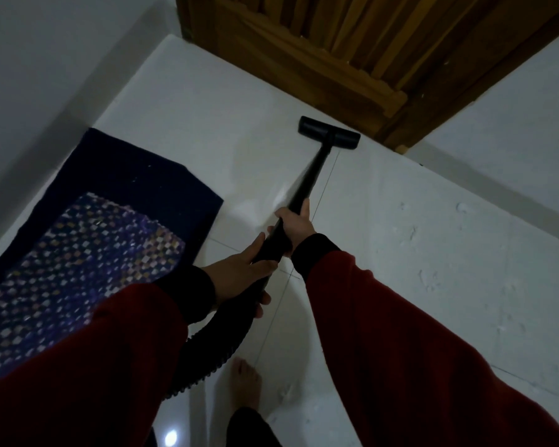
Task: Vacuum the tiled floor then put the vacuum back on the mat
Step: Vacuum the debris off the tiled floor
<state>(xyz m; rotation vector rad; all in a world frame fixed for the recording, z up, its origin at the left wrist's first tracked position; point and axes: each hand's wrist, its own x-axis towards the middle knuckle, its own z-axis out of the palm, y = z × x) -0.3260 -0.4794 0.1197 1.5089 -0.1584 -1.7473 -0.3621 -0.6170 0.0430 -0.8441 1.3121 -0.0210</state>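
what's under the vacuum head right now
The vacuum head sits flat on the white tiled floor, near the wooden door, well clear of the mat. The tile directly beneath it is covered, so any dirt there cannot be seen.

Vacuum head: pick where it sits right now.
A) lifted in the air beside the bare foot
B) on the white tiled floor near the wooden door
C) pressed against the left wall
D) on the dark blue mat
B: the vacuum head lies flat on the tiled floor just before the wooden door, well away from the mat.
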